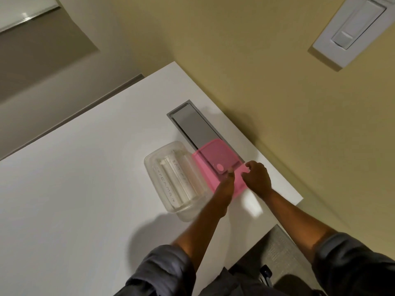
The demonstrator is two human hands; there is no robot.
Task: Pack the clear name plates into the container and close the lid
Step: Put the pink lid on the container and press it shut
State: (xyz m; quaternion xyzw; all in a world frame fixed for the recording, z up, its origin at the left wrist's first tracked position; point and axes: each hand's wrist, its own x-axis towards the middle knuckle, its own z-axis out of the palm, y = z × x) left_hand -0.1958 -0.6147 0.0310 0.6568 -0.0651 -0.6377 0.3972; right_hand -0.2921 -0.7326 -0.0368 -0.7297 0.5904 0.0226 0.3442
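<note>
A clear plastic container [149,165] stands open on the white table. Two clear name plates [173,184] with lettering lie side by side inside it. Right beside the container lies the translucent pink lid [213,152], resting partly over a grey panel. My left hand [226,184] grips the lid's near edge, thumb on top. My right hand [256,176] holds the lid's near right corner, fingers curled over it.
The grey cable panel [192,124] is set into the white table [85,189] near its right edge. A yellow wall runs close along the right side, with a white switch plate [354,28]. A dark chair [277,263] sits below the table edge.
</note>
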